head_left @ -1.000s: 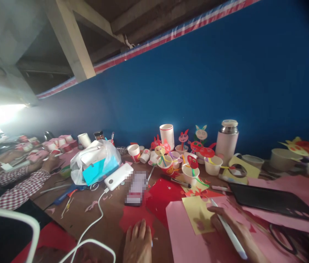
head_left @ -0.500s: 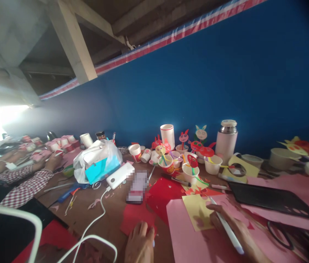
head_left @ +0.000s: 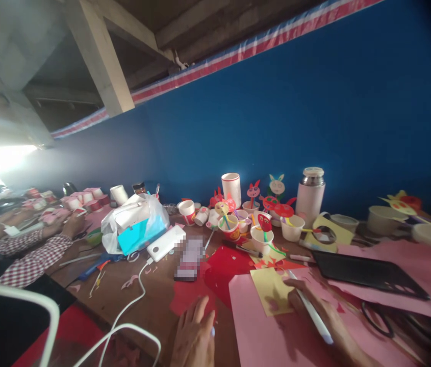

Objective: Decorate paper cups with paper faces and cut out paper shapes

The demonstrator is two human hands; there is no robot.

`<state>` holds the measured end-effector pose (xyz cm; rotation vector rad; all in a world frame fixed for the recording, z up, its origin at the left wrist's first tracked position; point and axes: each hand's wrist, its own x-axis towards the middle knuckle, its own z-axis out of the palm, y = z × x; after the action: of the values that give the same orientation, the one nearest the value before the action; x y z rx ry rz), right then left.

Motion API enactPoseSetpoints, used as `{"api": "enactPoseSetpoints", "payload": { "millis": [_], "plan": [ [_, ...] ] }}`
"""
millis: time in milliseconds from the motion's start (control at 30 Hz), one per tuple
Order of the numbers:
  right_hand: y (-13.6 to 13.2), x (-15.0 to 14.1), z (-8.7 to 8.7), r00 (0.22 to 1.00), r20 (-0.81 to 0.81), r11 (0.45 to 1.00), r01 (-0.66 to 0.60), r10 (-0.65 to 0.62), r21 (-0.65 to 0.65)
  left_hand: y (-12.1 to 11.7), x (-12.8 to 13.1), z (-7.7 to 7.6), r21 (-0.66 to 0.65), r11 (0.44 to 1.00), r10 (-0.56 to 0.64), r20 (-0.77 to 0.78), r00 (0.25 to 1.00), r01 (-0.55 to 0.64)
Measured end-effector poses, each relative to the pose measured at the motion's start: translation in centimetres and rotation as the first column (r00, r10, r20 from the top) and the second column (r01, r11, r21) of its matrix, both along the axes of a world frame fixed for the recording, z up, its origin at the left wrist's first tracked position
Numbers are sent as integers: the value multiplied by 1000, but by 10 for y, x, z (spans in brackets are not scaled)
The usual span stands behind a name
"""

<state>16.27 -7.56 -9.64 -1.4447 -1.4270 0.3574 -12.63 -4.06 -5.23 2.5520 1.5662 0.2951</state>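
My right hand point(head_left: 320, 313) grips a white pen point(head_left: 309, 308) and rests its tip near a yellow paper piece point(head_left: 271, 293). That yellow piece lies on a large pink sheet point(head_left: 264, 336) at the table's near edge. My left hand point(head_left: 194, 336) lies flat, fingers stretched out, on the wooden table point(head_left: 154, 300) beside red paper point(head_left: 188, 303), holding nothing. Several paper cups with cut-out animal figures point(head_left: 263, 232) stand beyond the sheets.
A black tablet point(head_left: 368, 272) and scissors point(head_left: 378, 318) lie to the right. A white power bank point(head_left: 165, 243) with a cable, a phone point(head_left: 188, 257) and a plastic bag point(head_left: 133, 224) sit at centre-left. A flask point(head_left: 310, 196) stands by the blue wall. Another person's checked sleeves point(head_left: 27, 255) work at the left.
The view has shifted slightly. My left hand has slid a little forward on the table; my right hand keeps the pen on the yellow paper.
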Motion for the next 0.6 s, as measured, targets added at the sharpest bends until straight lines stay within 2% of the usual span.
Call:
{"api": "enactPoseSetpoints", "payload": {
  "millis": [100,200,333,400,500,600],
  "plan": [
    [-1,2,8,1000,-6,999,1,-1,-38,-2,21,6,40,991,-134,161,978,129],
    [0,3,13,997,-5,997,75,-75,15,4,60,11,95,976,-217,342,914,196],
    [3,9,7,991,77,992,107,-112,61,20,104,19,0,977,-192,443,876,214],
    [3,14,0,986,125,993,106,-112,55,27,110,23,-51,976,-167,453,876,212],
    [2,19,-3,973,206,992,89,-107,94,34,104,25,-84,979,-124,473,872,184],
    [4,19,14,952,298,989,35,-77,145,41,96,20,-72,960,-197,511,837,270]
  ]
}}
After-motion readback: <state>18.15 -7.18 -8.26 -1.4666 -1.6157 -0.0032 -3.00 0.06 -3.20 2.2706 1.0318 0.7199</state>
